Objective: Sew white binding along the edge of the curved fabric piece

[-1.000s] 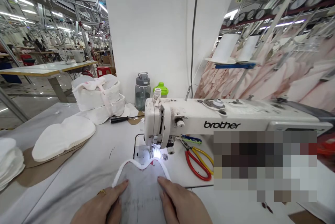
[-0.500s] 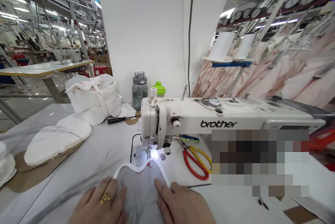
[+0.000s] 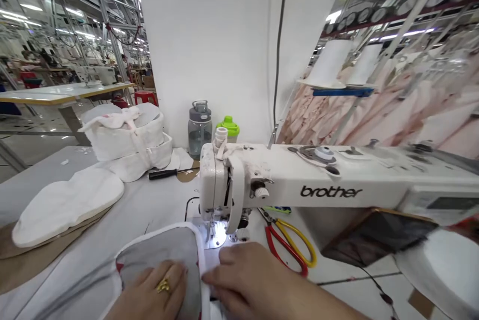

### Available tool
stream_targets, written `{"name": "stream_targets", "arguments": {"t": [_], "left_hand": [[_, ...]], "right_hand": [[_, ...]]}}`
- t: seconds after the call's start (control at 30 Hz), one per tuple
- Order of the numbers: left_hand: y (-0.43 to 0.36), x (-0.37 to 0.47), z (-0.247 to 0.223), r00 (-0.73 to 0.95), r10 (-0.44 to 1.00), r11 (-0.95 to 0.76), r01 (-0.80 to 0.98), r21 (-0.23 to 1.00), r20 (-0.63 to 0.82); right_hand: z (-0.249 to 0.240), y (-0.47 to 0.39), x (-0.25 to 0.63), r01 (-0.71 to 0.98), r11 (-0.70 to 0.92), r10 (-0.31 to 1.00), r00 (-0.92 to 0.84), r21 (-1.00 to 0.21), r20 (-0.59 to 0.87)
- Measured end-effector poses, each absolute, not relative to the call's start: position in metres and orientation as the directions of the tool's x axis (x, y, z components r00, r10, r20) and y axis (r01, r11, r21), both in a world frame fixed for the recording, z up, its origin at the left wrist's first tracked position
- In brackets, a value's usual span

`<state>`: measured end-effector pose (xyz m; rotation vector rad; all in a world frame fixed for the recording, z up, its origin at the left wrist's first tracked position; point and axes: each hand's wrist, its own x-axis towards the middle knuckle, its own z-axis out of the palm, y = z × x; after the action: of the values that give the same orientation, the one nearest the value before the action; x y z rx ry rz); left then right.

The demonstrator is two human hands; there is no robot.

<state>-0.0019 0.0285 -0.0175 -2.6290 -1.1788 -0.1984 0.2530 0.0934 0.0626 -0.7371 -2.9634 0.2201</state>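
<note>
A grey piece of fabric with a white bound edge (image 3: pixel 164 247) lies on the machine bed, its edge left of and below the lit needle area. My left hand (image 3: pixel 155 290), with a gold ring, rests on the grey fabric with its fingers pressed together. My right hand (image 3: pixel 243 280) touches the white edge on the right side, fingers close together and partly curled. The white brother sewing machine (image 3: pixel 277 180) stands just beyond my hands, its lamp on over the needle plate (image 3: pixel 217 240).
Red and yellow handled scissors (image 3: pixel 288 240) and a tablet (image 3: pixel 377 237) lie right, under the machine arm. To the left are stacked white pieces (image 3: pixel 71 205), a tied white bundle (image 3: pixel 127 140) and a screwdriver (image 3: pixel 162 174). A grey bottle (image 3: pixel 199 133) stands behind.
The fabric has turned and shifted left, showing its curved corner and more grey surface. My right hand has moved up nearer the needle. The view has shifted slightly.
</note>
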Motion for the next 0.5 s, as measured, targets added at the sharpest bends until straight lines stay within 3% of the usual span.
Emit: {"name": "stream_targets", "arguments": {"t": [0.13,0.33,0.5], "left_hand": [[0.059,0.015,-0.011,0.615,0.673,-0.659,0.751,-0.045,0.41],[0.087,0.022,0.001,0.586,0.731,-0.659,0.74,0.135,0.35],[0.095,0.022,0.006,0.591,0.747,-0.653,0.739,0.166,0.306]], "right_hand": [[0.041,0.092,0.253,0.559,0.828,0.56,-0.828,-0.043,0.013],[0.027,0.101,0.252,0.636,0.771,0.636,-0.771,-0.013,-0.013],[0.029,0.104,0.251,0.696,0.718,0.695,-0.718,-0.009,-0.042]]}}
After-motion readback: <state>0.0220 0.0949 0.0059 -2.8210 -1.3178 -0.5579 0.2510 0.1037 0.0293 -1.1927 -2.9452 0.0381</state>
